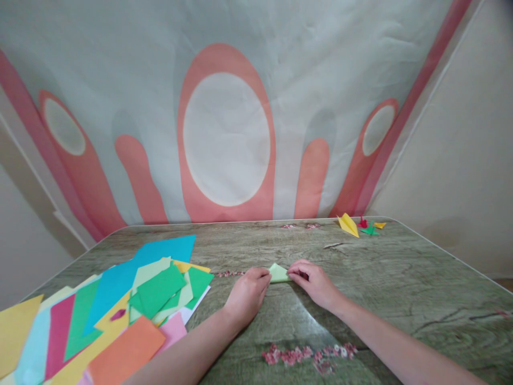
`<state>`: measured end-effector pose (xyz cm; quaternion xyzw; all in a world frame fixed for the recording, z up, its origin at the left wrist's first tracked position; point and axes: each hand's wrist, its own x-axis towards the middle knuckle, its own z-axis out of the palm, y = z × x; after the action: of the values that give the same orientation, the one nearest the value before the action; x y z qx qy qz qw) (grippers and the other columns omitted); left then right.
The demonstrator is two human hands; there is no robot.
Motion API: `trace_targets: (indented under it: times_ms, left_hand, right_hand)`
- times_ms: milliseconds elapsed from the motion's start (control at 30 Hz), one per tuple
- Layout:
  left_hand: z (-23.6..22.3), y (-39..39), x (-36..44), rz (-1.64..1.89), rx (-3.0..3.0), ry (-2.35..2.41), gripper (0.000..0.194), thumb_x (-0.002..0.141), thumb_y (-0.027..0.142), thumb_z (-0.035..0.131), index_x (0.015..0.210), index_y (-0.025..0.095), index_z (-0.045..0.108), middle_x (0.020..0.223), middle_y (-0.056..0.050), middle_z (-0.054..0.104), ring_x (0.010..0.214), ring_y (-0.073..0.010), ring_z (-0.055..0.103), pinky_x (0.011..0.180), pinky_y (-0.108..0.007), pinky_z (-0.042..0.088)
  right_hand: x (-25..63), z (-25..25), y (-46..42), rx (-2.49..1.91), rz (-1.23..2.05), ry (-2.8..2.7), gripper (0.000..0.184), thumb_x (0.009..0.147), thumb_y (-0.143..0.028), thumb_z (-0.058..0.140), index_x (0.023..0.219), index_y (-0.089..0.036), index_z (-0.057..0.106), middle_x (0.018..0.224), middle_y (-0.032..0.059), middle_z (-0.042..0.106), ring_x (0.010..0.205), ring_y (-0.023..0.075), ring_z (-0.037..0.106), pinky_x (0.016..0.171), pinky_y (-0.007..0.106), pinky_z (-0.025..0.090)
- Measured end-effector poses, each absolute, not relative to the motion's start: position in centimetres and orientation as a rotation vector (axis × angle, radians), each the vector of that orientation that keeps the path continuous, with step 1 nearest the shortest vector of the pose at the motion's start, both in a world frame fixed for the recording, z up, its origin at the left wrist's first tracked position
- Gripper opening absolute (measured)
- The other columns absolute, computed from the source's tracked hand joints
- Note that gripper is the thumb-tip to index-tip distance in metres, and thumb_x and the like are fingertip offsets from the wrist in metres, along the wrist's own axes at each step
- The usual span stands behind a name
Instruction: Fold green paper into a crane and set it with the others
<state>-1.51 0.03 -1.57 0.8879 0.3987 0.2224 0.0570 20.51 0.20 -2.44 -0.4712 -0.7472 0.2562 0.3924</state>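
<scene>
A small folded piece of pale green paper point(278, 273) rests on the wood-patterned table, its peak pointing away from me. My left hand point(249, 293) is closed on its left end, fingertips pressed together at the edge. At the opposite end my right hand point(313, 282) pinches the right corner between thumb and fingers. Parts of both ends are hidden under the fingertips.
Loose sheets of coloured paper, with an orange sheet point(126, 350) nearest me, spread over the table's left side. A yellow paper plane point(348, 225) and a green folded paper figure point(370, 229) lie at the back right. A printed backdrop point(226, 139) hangs behind the table point(401, 283).
</scene>
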Motion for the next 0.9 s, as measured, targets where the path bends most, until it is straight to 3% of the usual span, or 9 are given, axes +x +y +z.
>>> trace_targets:
  times_ms: [367,900]
  left_hand:
    - [-1.22,-0.18,-1.61,0.655,2.762,1.204,0.020,0.087,0.020,0.045,0.096,0.019,0.063,0.099,-0.006,0.063,0.094,-0.0193,0.057,0.085,-0.033,0.046]
    - [-0.99,0.36,-1.60,0.733,2.620,1.150,0.025,0.089,0.022,0.042,0.101,0.020,0.064,0.099,-0.005,0.064,0.092,-0.0179,0.056,0.083,-0.031,0.046]
  right_hand:
    - [20.59,-2.22,0.30,-1.160,0.676,-1.989,0.020,0.086,-0.030,0.051,0.084,-0.020,0.068,0.085,0.0045,0.064,0.079,0.0160,0.058,0.074,0.029,0.045]
    - [20.51,-2.53,0.54,-1.225,0.627,-1.978,0.024,0.087,-0.034,0.050,0.082,-0.020,0.068,0.083,0.0053,0.062,0.075,0.0161,0.057,0.071,0.029,0.045]
